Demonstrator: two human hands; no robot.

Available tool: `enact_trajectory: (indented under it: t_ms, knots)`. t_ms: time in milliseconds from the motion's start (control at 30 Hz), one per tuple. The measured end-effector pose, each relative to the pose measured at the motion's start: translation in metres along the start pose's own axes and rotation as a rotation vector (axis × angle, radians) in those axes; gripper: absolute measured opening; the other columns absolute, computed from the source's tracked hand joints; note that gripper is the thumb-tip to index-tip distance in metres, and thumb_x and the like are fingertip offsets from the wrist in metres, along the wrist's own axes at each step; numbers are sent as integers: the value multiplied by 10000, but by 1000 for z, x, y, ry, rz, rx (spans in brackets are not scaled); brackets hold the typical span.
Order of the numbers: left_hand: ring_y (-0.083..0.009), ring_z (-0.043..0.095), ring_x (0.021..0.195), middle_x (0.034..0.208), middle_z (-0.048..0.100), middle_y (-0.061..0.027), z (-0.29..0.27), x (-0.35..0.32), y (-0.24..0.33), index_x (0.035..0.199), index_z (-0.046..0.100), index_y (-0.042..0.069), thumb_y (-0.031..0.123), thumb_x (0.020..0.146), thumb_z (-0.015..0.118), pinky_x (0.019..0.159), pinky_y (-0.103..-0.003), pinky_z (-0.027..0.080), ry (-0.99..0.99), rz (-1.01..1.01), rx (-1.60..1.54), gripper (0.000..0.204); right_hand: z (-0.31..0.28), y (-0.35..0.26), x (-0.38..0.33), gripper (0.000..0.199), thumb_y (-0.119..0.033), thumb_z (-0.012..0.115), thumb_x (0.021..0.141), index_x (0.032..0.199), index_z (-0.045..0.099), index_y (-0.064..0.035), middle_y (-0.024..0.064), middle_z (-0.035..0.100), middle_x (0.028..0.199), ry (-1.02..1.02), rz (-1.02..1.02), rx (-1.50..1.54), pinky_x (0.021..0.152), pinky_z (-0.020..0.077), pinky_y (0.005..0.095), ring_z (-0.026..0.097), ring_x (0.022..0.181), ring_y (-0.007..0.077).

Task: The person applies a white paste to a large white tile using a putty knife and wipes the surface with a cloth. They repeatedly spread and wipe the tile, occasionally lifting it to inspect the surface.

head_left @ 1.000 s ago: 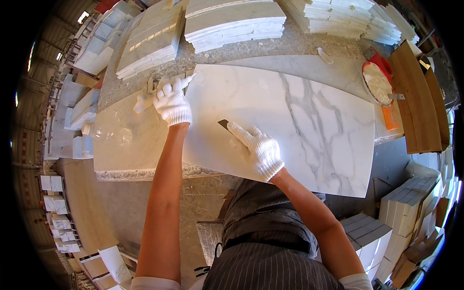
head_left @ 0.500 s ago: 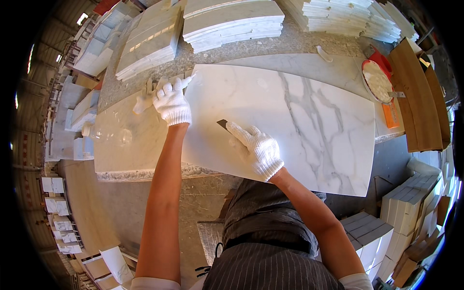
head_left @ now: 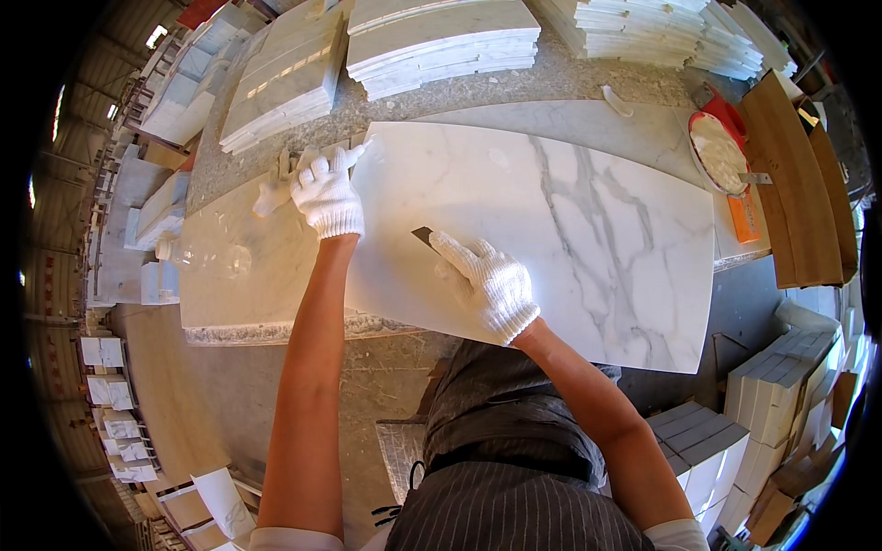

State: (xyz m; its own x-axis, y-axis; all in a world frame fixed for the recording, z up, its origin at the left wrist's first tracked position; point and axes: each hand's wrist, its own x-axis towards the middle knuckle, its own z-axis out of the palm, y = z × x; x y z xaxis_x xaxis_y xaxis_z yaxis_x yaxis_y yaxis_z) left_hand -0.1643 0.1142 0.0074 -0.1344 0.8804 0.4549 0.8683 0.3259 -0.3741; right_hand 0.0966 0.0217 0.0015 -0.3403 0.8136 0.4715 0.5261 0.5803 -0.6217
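A white marble slab [head_left: 478, 170] with grey veins lies across the worktable in front of me. My right hand [head_left: 491, 286], in a white knitted glove, is low over the slab's near part. Its fingers close on a scraper [head_left: 424, 236], whose small dark blade sticks out past the forefinger; the rest is hidden under the palm. At the slab's left edge, my gloved left hand [head_left: 327, 195] has bent fingers on a pale crumpled cloth [head_left: 272, 196], mostly covered by that hand.
Stacked marble tiles [head_left: 441, 46] line the table's far side. A clear plastic bottle [head_left: 216, 260] lies on the left. At right are a round tub of white paste [head_left: 717, 151], an orange box [head_left: 746, 219] and an upright cardboard box [head_left: 795, 184]. More tile stacks [head_left: 703, 450] stand below right.
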Motion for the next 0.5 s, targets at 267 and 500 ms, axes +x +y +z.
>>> enact_trajectory:
  t_ms: [267, 500]
  knots:
    - [-227, 589, 967, 938, 602, -30, 10, 0, -4, 1180, 634, 217, 219, 919, 516, 882, -418, 433, 24, 2, 1, 286, 0, -2, 0, 390, -230, 667, 894, 1273, 634, -147, 123, 650, 753, -14, 14, -2, 486, 515, 390, 620, 545, 287]
    - [-221, 575, 989, 953, 583, -16, 15, -3, -4, 1098, 620, 214, 218, 914, 528, 879, -412, 430, 96, -32, -24, 206, -2, -5, 2, 394, -233, 668, 891, 1274, 634, -150, 123, 635, 737, -6, 13, -11, 487, 514, 396, 626, 555, 293]
